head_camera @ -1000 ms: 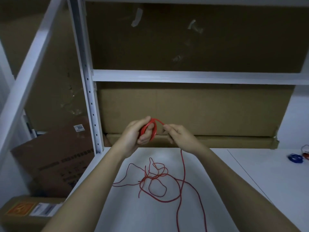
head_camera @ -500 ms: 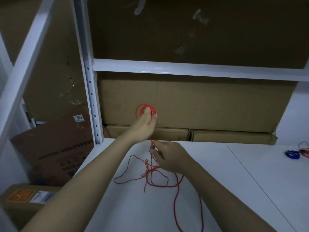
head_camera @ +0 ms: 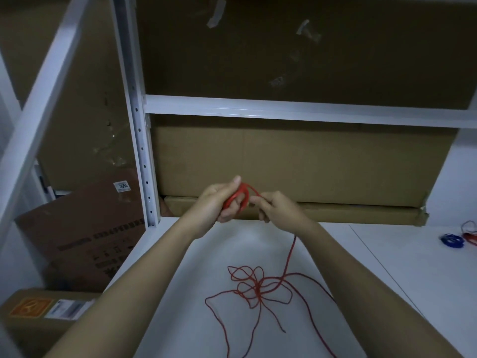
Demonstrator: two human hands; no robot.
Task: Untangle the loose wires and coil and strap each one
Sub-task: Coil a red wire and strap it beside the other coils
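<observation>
Red wire (head_camera: 260, 288) lies mostly loose on the white table (head_camera: 387, 267), bunched in a tangle of overlapping loops between my forearms, with strands trailing toward the near edge. One strand rises from the tangle up to my right hand (head_camera: 277, 206). A small coil (head_camera: 241, 196) of the same wire is wound in my left hand (head_camera: 219, 202), raised above the far part of the table. My left fingers are curled round the coil, thumb on top, gripping it. My right thumb and forefinger pinch the strand just beside the coil; the other right fingers are curled in. Both hands are nearly touching.

Behind the hands, long flat cardboard boxes (head_camera: 296, 164) stand against the back of a white metal rack (head_camera: 139, 151), under its horizontal beam. Left of the rack post a brown carton (head_camera: 85, 236) with a white label leans at an angle, and a lower box (head_camera: 38, 313) with an orange sticker sits beneath it. At the far right of the table a blue wire bundle (head_camera: 450, 240) lies just beside another red wire (head_camera: 469, 232), well apart from my hands.
</observation>
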